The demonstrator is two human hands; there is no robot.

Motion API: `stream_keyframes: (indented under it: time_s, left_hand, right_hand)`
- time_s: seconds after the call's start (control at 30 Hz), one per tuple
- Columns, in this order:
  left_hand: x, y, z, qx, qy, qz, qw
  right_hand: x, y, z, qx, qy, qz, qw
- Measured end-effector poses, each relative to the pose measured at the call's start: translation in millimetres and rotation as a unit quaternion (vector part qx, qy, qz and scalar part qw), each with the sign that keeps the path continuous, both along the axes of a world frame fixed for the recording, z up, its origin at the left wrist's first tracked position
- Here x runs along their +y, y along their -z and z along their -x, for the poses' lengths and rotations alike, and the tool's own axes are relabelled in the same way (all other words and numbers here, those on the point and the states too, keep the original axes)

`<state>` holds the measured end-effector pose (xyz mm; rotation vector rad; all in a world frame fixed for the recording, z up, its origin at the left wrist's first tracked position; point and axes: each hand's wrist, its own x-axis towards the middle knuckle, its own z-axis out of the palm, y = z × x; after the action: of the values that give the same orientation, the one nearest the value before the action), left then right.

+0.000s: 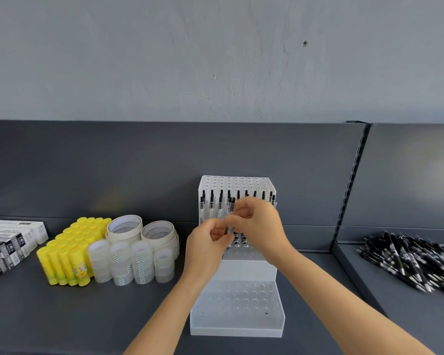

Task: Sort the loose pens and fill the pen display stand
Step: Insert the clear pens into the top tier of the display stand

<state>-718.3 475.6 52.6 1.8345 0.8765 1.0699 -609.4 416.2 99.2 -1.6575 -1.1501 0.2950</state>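
I find the pen display stand (237,326) partly filled: the far tier holds roughly ten black-capped pens (221,198), the middle tier a few, the near tier none. My left hand (210,237) and right hand (259,221) both pinch one clear pen (230,226) over the middle tier. One pile of loose pens (410,262) lies at right, too many to count.

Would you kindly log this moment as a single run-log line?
left hand: pinches pen | right hand: pinches same pen | display stand: upper tier partly filled, front tier unfilled | loose pens: right shelf
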Motion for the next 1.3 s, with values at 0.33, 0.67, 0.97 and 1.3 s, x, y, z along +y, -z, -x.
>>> stream_keyframes:
  time_s: [0.33, 0.67, 0.97, 1.3]
  left_hand:
    - [10.0, 11.3, 21.0, 0.146, -0.044, -0.16, 0.975]
    - [9.1, 14.8, 42.6, 0.32, -0.005, -0.236, 0.918]
    - [4.7, 12.6, 44.6, 0.33, 0.032, -0.266, 0.905]
    - [-24.2, 19.2, -0.2, 0.308, 0.191, -0.347, 0.865]
  right_hand:
    - [-1.2, -24.9, -26.2, -0.058, 0.078, -0.06, 0.993]
    - [21.7, 7.9, -26.6, -0.124, 0.06, 0.052, 0.989]
    - [17.6, 13.2, -25.6, -0.122, 0.063, 0.061, 0.989]
    - [-85.6, 49.4, -67.9, -0.216, 0.123, 0.245, 0.937]
